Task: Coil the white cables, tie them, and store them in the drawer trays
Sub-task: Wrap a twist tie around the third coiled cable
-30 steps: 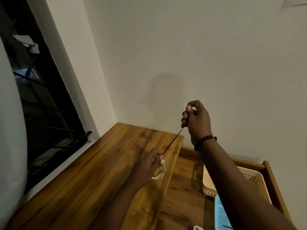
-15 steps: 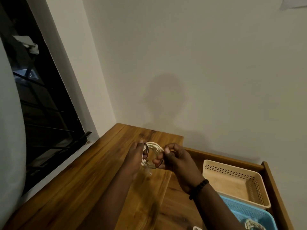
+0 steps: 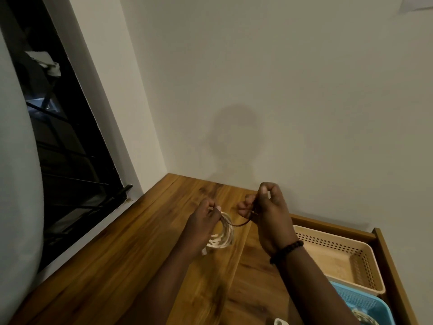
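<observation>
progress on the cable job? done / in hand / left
Done: one coil already lies in the blue tray. In hand: left hand holds the white coil; right hand pulls the dark tie. Left: finish tying, then store it; beige tray looks empty.

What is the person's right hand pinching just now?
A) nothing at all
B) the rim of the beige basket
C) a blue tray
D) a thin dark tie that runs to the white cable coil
D: the right hand pinches a thin dark tie that runs over to the white cable coil, which the left hand holds above the wooden top.
</observation>
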